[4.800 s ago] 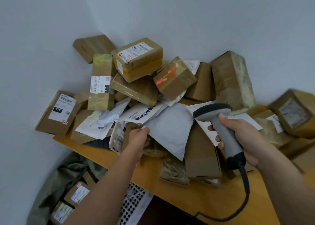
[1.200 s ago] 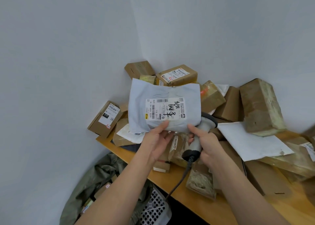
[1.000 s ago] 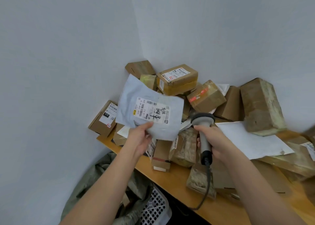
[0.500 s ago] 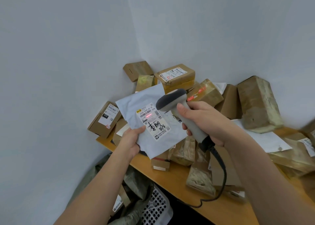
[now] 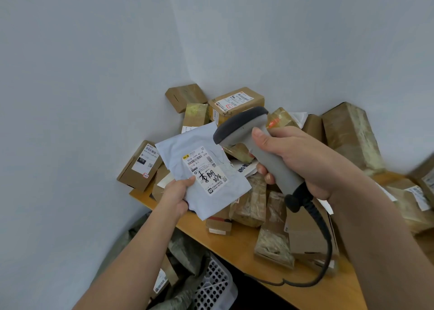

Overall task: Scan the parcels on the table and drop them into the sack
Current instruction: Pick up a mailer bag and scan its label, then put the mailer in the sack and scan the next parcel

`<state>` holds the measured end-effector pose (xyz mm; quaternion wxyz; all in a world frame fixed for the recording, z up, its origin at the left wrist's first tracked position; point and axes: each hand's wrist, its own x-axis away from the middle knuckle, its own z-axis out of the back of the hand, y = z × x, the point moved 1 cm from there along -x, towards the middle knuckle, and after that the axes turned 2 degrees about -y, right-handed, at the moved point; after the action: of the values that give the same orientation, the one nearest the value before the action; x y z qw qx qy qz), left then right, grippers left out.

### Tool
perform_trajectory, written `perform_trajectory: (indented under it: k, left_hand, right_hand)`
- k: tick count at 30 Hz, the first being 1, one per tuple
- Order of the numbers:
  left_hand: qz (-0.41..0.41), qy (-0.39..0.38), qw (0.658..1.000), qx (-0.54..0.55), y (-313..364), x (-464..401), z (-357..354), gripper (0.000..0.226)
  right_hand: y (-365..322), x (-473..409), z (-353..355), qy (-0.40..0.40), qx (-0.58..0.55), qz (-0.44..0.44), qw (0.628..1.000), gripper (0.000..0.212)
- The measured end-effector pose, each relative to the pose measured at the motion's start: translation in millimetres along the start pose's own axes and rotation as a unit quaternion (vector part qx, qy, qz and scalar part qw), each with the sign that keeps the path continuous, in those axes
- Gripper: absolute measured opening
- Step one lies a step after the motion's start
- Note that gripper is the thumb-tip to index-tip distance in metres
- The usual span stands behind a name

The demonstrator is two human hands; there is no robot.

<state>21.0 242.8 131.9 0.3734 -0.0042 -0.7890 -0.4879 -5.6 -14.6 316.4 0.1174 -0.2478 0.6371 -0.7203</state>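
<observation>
Grey plastic makes up the flat mailer bag (image 5: 204,168), and the left hand (image 5: 175,197) has a tight grip on its lower left corner, thumb on top near the white label (image 5: 206,169), holding it up above the wooden bench (image 5: 237,246). To the right, the right hand (image 5: 298,161) is clenched around the handle of the grey scanner (image 5: 256,145), whose dark head points at the bag. Brown parcels (image 5: 253,206) lie piled on the bench behind, and the green sack (image 5: 185,253) sits below its edge.
</observation>
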Motion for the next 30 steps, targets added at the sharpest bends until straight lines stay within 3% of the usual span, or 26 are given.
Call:
perform_trajectory:
  k: [13,18,24,30]
  left_hand:
    - [0.004,0.007,1.0,-0.011,-3,-15,4,0.025]
    - [0.001,0.045,0.999,-0.004,-4,-30,30,0.024]
    - [-0.011,0.195,0.98,0.05,-20,-47,122,0.031]
    - [0.041,0.326,0.943,0.062,-71,-38,231,0.037]
  right_hand:
    - [-7,-2,-2,-0.007,-0.003,0.004,1.0,0.035]
    - [-3,-18,-13,-0.021,-0.011,-0.007,1.0,0.034]
    - [26,-52,-52,-0.05,0.008,-0.056,0.997,0.036]
    - [72,-95,-122,-0.097,0.003,-0.114,0.989,0.035]
